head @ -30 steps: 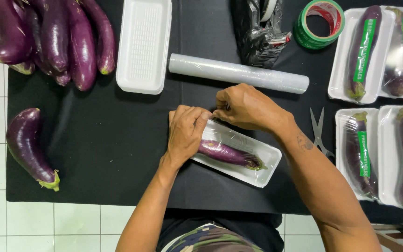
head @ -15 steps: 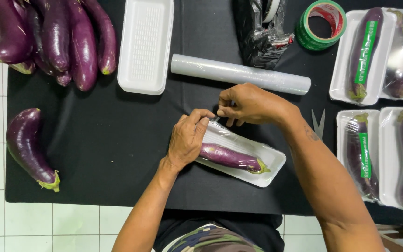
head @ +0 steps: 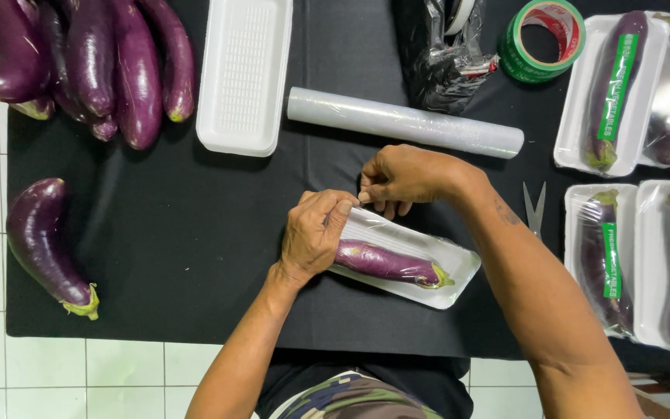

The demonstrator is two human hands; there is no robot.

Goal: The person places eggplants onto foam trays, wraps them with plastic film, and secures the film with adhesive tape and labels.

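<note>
Tray under my hands: white foam tray (head: 451, 268), oblong, holding one purple eggplant under clear film; my left hand (head: 312, 237) and right hand (head: 405, 177) pinch the film at its far-left end.
Packed trays: four white film-wrapped trays (head: 583, 101), well right of my right hand, in two rows.
Labels: green strips (head: 622, 74) running lengthwise over the wrapped eggplants.
Empty tray: white, ribbed (head: 243, 74), beyond my left hand.
Dark bag: crinkled black plastic package (head: 436, 58), beyond my right hand.
</note>
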